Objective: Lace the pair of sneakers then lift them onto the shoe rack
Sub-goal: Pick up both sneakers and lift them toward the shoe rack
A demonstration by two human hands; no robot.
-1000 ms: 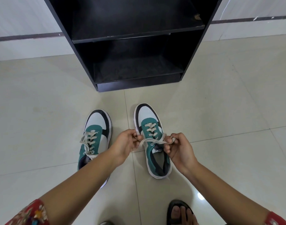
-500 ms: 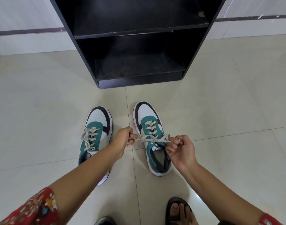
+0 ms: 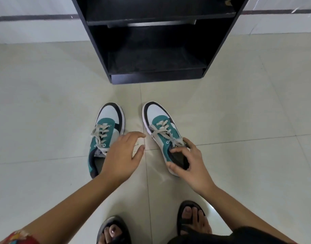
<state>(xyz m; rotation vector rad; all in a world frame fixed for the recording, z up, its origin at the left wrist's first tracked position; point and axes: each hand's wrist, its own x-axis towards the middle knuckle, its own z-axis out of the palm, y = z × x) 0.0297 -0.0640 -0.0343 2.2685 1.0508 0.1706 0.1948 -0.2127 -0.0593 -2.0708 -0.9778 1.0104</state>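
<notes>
Two teal, white and black sneakers are set side by side on the tiled floor (image 3: 45, 111), toes toward the black shoe rack (image 3: 158, 50), near it but apart. The right sneaker (image 3: 161, 127) is gripped at its collar by the right hand (image 3: 188, 164), fingers curled inside the opening. The left hand (image 3: 121, 155) is held open, fingers spread, over the left sneaker (image 3: 107, 124). Both sneakers are laced.

A home entryway, it seems. A black shoe rack (image 3: 158, 50) stands at twelve o'clock on pale floor tiles (image 3: 45, 111), against a white wall (image 3: 33, 27).
</notes>
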